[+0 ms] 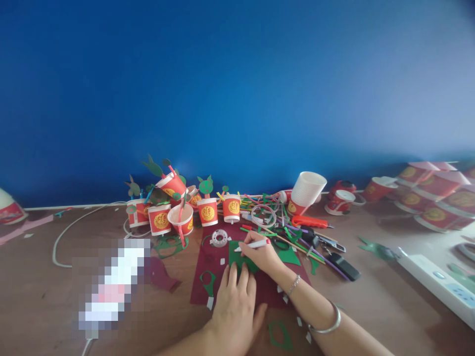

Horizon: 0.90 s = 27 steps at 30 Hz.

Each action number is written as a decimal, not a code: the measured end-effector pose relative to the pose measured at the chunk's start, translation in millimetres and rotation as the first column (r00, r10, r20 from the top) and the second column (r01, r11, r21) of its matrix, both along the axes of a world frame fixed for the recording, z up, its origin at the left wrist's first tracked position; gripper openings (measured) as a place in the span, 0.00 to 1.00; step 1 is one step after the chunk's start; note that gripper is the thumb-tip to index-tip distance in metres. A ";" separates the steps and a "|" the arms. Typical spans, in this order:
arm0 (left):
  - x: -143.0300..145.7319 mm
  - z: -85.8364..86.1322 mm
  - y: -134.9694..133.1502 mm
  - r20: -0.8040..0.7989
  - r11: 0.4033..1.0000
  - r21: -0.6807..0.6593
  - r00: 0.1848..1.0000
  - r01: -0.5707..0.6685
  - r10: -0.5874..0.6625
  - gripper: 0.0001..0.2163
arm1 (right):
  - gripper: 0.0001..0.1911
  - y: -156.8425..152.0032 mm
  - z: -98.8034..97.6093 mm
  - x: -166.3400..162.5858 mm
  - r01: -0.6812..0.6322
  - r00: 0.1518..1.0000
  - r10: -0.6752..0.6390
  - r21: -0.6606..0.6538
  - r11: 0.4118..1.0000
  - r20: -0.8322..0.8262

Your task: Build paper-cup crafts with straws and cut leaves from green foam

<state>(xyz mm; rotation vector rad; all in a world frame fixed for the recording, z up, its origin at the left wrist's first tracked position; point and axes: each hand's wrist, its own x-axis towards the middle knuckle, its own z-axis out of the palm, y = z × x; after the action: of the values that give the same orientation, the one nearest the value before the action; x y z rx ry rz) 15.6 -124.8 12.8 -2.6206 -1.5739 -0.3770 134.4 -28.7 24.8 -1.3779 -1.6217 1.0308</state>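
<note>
My right hand [261,254] grips a white marker [256,244] with a red end, held above a piece of green paper [234,247]. Flat on the lower part of that paper lies my left hand [237,296], its fingers stretched out. Underneath is a dark red sheet [198,262]. A roll of tape [219,238] rests on the sheet just beyond the green paper. Cut green scraps lie around, among them a ring-shaped scrap [208,283] left of my left hand and another cut scrap [280,335] near the front edge. The marker's tip is too small to make out clearly.
Red paper cups [160,220] decorated with green cut-outs stand along the blue wall. Behind my right hand are a stack of white-rimmed cups [306,193], an orange cutter [311,222], straws and a black key fob [343,266]. A power strip [438,282] lies at the right, a blurred-out phone-like object [115,287] at the left.
</note>
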 end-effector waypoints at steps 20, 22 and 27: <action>0.3 7.2 0.7 -0.017 0.998 -0.062 1.000 0.008 -0.009 0.26 | 0.10 1.2 -1.2 -0.4 0.014 1.000 -0.014 0.020 1.000 0.001; 0.3 7.1 1.0 -0.020 0.998 -0.057 1.000 0.010 -0.011 0.26 | 0.10 0.7 -0.3 -0.4 0.019 1.000 -0.019 0.018 1.000 -0.004; 0.1 6.3 1.3 -0.017 1.000 -0.031 1.000 0.007 -0.007 0.26 | 0.09 0.4 -0.8 -0.1 0.004 1.000 -0.004 0.013 1.000 -0.025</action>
<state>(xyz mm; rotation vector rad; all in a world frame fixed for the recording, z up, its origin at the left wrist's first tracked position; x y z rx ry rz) 15.7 -123.4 19.1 -2.6453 -1.5785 -0.3326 134.3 -28.3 24.0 -1.3538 -1.6040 1.0300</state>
